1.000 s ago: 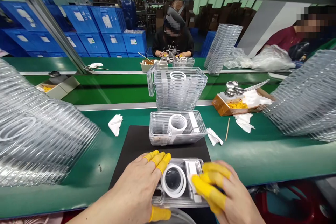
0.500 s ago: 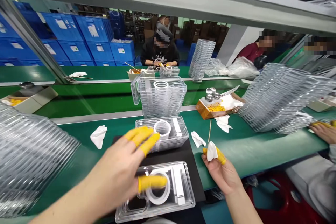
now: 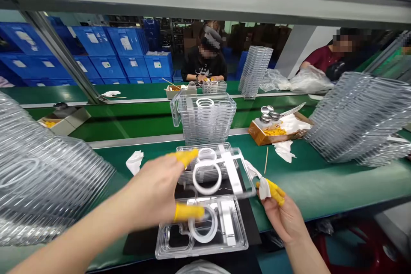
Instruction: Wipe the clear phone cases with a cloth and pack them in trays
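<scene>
My left hand [image 3: 160, 190], in yellow finger cots, pinches a clear plastic tray [image 3: 221, 171] with a white ring in it and holds it tilted in the air above the small stack of trays [image 3: 208, 154]. Below it another clear tray [image 3: 205, 233] with a white ring lies on the black mat [image 3: 138, 239] at the near edge. My right hand [image 3: 279, 209] hovers to the right of the mat, fingers closed on a small white wipe [image 3: 263, 188].
A taller tray stack [image 3: 205, 120] stands behind. Large leaning stacks of clear trays sit at left [image 3: 41, 171] and right [image 3: 359, 120]. A cardboard box with metal discs [image 3: 276, 126], crumpled wipes and a wooden stick [image 3: 266, 153] lie on the green bench. Two people work across the conveyor.
My left hand has taken a tray off the small stack and lifted it. My right hand went from the near tray to the right and picked up a wipe.
</scene>
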`<state>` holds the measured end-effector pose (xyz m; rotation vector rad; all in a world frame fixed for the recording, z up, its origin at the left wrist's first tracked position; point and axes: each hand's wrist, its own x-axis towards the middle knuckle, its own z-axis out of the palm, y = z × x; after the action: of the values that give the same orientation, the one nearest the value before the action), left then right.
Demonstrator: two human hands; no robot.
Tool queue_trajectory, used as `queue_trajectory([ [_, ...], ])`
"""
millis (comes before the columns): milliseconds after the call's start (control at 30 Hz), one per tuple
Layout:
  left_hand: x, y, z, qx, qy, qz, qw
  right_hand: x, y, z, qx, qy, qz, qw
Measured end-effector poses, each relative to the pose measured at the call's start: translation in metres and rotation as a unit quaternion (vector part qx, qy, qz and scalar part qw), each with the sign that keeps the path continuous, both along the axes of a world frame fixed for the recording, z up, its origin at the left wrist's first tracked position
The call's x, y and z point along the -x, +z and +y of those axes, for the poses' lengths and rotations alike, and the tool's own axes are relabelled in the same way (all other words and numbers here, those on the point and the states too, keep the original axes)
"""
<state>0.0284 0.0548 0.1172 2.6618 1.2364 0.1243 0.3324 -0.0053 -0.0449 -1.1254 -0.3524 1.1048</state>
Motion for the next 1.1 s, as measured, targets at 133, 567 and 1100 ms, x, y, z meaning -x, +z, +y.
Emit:
queue_trajectory([
  [133,0.016,-0.021,-0.048,0.023,-0.038,0.004,0.999,0.003,0.001,-0.007,0.025,-0.012,-0.062,0.998],
  [567,0.014,-0.045,-0.048,0.077,-0.038,0.018,0.996,0.064,0.077,-0.017,-0.306,0.264,-0.656,0.637],
  [1100,0.011,-0.039,-0.045,0.080,-0.048,0.071,0.993,0.038,0.087,-0.024,-0.361,0.316,-0.642,0.598],
])
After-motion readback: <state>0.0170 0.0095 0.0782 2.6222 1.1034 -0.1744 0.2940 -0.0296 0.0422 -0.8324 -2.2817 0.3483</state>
